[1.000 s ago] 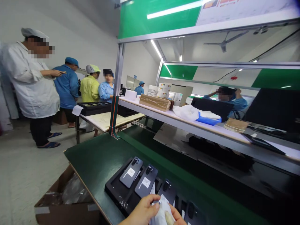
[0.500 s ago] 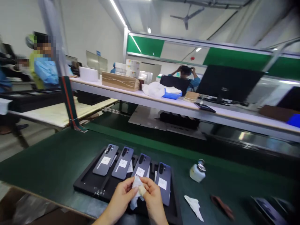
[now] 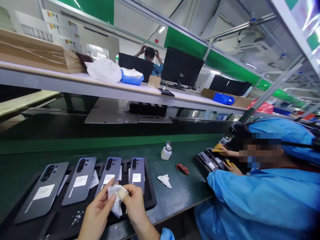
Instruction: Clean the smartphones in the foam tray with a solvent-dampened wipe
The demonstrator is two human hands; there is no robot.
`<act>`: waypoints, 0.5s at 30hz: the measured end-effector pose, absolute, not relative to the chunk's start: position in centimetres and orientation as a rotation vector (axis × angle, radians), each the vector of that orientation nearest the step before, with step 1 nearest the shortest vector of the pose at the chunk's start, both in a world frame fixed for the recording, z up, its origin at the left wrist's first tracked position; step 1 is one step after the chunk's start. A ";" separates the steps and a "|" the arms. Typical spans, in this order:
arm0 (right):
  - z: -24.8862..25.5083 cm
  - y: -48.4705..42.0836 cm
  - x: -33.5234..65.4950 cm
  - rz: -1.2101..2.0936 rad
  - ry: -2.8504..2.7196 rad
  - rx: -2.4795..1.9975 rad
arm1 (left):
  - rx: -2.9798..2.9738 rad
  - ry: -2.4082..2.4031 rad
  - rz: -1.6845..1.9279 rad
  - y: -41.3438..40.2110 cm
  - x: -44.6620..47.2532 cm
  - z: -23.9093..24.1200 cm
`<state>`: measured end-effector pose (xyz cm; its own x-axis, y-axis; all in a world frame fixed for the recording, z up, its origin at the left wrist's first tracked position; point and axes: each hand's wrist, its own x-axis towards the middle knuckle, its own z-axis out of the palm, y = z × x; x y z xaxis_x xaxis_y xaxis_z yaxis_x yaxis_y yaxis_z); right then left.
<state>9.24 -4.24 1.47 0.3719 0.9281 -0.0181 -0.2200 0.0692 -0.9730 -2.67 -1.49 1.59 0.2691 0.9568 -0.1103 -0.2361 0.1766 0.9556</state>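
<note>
Both hands, left hand and right hand, pinch a crumpled white wipe in a closed grip above the black tray of phones on the green counter; a co-worker sits alongside.

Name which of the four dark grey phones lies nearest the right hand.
The rightmost dark grey phone: its lower edge lies behind the right hand; the other three sit further left in the black tray.

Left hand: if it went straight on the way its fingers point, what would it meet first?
Probably the third phone from the left, just past the white cloth it pinches; depth unclear.
</note>
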 end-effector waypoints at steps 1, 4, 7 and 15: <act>1.3 -4.3 9.5 0.964 -0.790 -1.221 | 1.038 0.861 0.995 -1.5 -2.3 1.1; 1.2 -4.6 10.7 0.802 -0.878 -1.325 | 1.073 0.797 0.923 -1.4 -1.3 -0.2; 1.9 -4.7 13.1 0.686 -0.987 -1.383 | 1.108 0.770 0.918 -1.0 -0.8 -1.3; 7.4 -4.7 29.8 0.143 -1.083 -1.710 | 1.441 1.022 0.866 0.2 -1.8 -3.3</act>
<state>29.80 -4.74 7.38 0.5817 0.7123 0.3928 0.5855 -0.0314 -0.8101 -1.78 0.21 -3.31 0.3575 0.9334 -0.0316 0.1213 -0.0128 0.9925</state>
